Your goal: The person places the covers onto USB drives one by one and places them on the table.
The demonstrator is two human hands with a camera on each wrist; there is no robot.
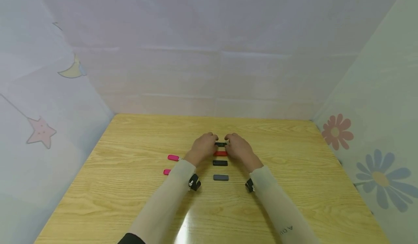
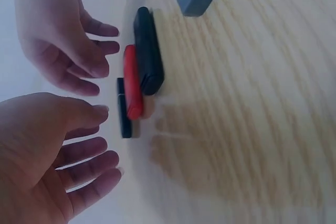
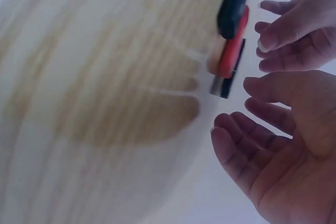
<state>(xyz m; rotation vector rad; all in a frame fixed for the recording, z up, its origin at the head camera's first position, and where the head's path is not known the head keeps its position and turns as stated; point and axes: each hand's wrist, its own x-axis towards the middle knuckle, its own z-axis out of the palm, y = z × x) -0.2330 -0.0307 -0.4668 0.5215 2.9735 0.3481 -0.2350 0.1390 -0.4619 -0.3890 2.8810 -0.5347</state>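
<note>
Four small sticks lie in a column: a thin black stick (image 1: 221,144) farthest, then a red stick (image 1: 220,153), a thicker black stick (image 1: 220,163) and a grey stick (image 1: 221,177). A silvery end (image 3: 217,85) shows on the thin black one, like a USB flash drive's plug. My left hand (image 1: 203,148) hovers by the left end of the thin black stick, its fingers loosely bent. On the opposite side, my right hand (image 1: 240,149) mirrors it. In both wrist views a gap shows between fingertips and sticks, and neither hand grips anything.
Left of my left forearm lie two pink sticks, an upper pink USB stick (image 1: 173,157) with a metal plug and a lower pink stick (image 1: 167,172) partly covered by the sleeve. The wooden table (image 1: 277,200) meets patterned cloth walls (image 1: 212,81) at its back and sides.
</note>
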